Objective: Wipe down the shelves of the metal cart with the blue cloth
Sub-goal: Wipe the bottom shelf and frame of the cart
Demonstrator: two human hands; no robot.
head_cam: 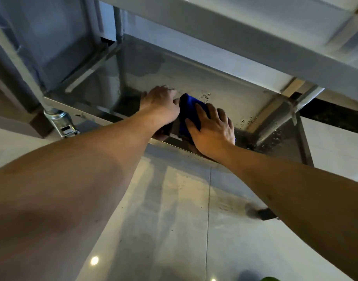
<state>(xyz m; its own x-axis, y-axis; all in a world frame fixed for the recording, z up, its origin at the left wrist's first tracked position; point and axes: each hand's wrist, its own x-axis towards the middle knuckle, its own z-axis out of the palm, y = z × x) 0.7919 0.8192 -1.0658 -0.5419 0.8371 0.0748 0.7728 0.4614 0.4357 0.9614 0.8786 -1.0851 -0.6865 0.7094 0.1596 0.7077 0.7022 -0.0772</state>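
Two hands, left hand [159,102] and right hand [211,126]; one blue cloth [189,106]; one metal cart [224,82].

No readable text, labels or numbers anywhere in view.

Glossy pale tiled floor [174,230], crossed by a thin grout line [208,209] running toward the viewer. Left of that line, near the bottom edge, a bright reflected light spot [94,260]; right of it, a second spot [213,279] and a green object [270,278], cut off by the frame. Dim, cool light overall.
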